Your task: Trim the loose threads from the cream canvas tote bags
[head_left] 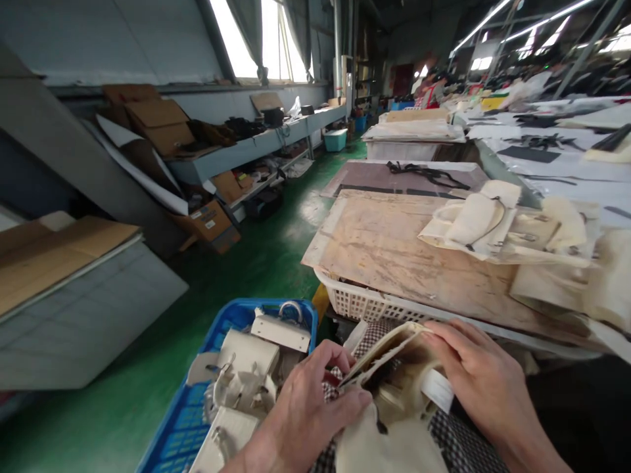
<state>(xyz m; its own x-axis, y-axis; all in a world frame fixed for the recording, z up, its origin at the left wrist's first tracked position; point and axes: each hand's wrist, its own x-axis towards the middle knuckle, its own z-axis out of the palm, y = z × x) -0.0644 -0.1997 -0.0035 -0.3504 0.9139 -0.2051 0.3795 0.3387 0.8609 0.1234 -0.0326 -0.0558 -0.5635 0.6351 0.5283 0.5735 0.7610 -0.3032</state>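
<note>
A cream-coloured bag (394, 440) lies over my lap on dark checked cloth, its mouth spread so that the tan inside shows. My left hand (315, 407) grips the left edge of the opening between thumb and fingers. On the far right edge, the fingers of my right hand (478, 368) are closed on the rim. Inside the opening, near my right hand, is a small white label (438, 390). Left of my left hand, a blue plastic basket (185, 401) holds several finished-looking cream bags (251, 355), some with metal fittings.
Ahead stands a white basket (359, 302) topped with a worn board (374, 223). Several cream bag pieces (473, 217) lie on the board's right side. Black straps (426, 174) rest farther back. A cardboard-topped box (73, 256) is at left, beside green floor (276, 263).
</note>
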